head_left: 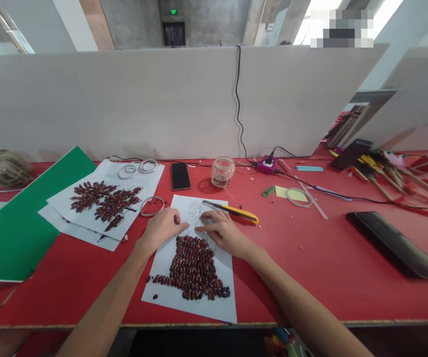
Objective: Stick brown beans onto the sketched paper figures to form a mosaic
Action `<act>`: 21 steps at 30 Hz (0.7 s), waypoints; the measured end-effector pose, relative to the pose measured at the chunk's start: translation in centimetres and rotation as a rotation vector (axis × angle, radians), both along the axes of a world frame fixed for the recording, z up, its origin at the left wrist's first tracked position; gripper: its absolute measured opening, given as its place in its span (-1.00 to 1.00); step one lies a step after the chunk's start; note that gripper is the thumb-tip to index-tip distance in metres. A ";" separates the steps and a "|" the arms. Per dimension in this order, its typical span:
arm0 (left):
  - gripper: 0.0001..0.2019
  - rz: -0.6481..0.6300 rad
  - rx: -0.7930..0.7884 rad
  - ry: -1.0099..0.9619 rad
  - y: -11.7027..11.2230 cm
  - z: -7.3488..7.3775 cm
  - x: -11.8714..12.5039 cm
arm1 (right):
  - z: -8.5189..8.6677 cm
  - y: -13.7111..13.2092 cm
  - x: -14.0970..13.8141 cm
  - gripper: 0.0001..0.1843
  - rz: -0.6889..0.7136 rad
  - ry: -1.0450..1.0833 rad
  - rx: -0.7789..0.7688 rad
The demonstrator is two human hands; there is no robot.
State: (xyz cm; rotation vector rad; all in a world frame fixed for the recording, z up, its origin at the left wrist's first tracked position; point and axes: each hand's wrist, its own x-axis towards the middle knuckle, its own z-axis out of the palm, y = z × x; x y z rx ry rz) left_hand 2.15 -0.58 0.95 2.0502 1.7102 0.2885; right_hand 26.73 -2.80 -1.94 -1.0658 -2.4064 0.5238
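A white sheet [169, 297] with a pencil drawing lies in front of me on the red table [310, 267]. A skirt-shaped patch of dark brown beans [195, 267] covers its lower half. My left hand [163, 225] rests on the sheet's upper left, fingers curled together, fingertips pressing the paper just above the beans. My right hand [223, 232] lies on the upper right, index finger stretched toward the left hand, the other fingers bent. Whether either pinches a bean is too small to tell. A yellow utility knife [236, 211] lies just behind my right hand.
Left: white sheets with a bean picture [104, 201], tape rings [139, 167], green card [20, 223]. Behind: a phone [180, 175], a glass jar [222, 171], a purple power hub [267, 164] with cables. Right: a black case [396, 243], brushes and sticks [385, 171]. A grey partition [124, 99] backs the table.
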 end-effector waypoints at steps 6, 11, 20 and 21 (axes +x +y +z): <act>-0.93 -0.084 -0.014 -0.127 1.2 0.2 -1.6 | -0.2 0.2 0.1 -0.49 0.008 0.025 0.025; -0.82 -0.034 0.318 -0.033 0.4 -0.5 -5.4 | -0.4 0.3 0.3 -0.49 0.004 0.079 0.023; -0.86 0.011 0.456 -0.189 -0.9 -1.1 -5.1 | 1.9 0.0 -1.4 -0.57 -0.132 0.358 0.040; -0.85 -0.002 0.406 -0.306 -1.0 -0.8 -4.3 | 2.4 -0.1 -2.0 -0.58 -0.135 0.379 0.052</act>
